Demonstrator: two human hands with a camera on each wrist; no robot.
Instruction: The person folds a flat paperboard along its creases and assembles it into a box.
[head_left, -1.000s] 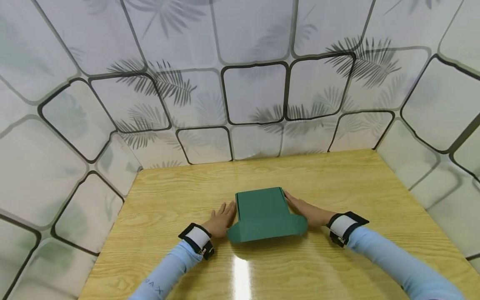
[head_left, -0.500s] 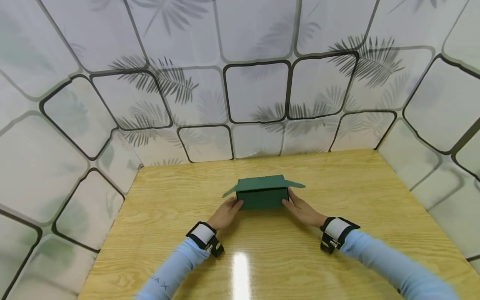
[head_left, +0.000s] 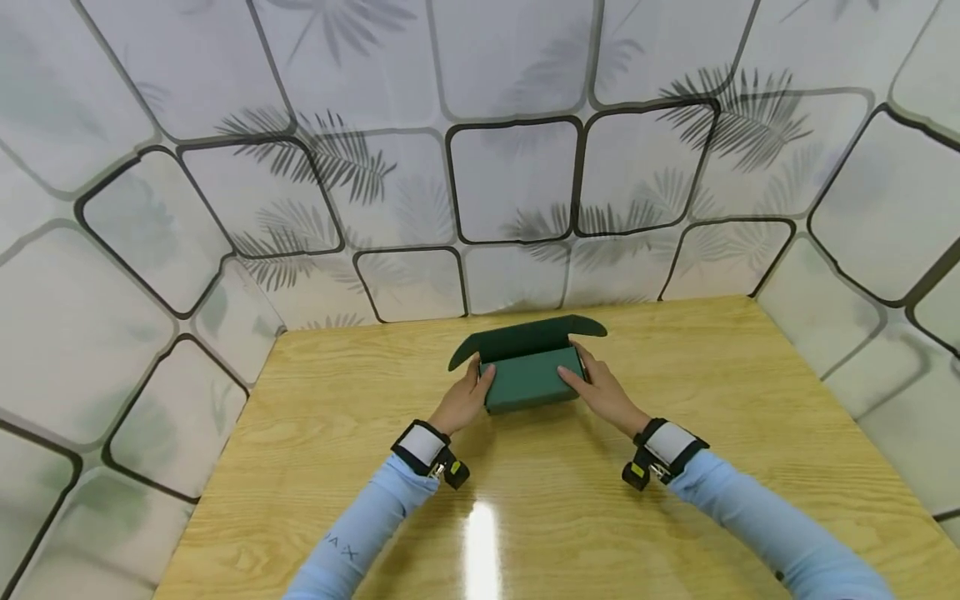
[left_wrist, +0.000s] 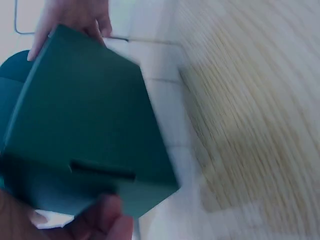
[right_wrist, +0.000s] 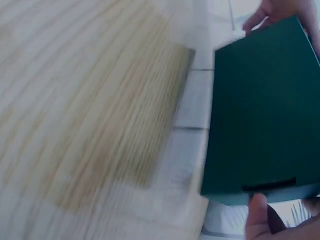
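Observation:
A dark green cardboard box (head_left: 531, 382) is held between both hands above the middle of the wooden table (head_left: 697, 500), tilted, its long lid flap (head_left: 525, 332) standing open on the far side. My left hand (head_left: 467, 398) grips the box's left end, thumb on the upper face. My right hand (head_left: 600, 392) grips the right end the same way. In the left wrist view the box (left_wrist: 85, 130) fills the left half, with my left hand (left_wrist: 80, 225) below it. The right wrist view shows the box (right_wrist: 260, 110) with my right hand (right_wrist: 262, 220) at its lower edge.
White sheeting (head_left: 517, 175) printed with leaves and dark rounded outlines walls the table in at the back, left and right. Bare wood lies all around the box, with a bright glare patch (head_left: 482, 542) near the front edge.
The box has been turned over away from me and moved farther out. Its flap has swung from the near side up and over to the far side. Both hands went with it.

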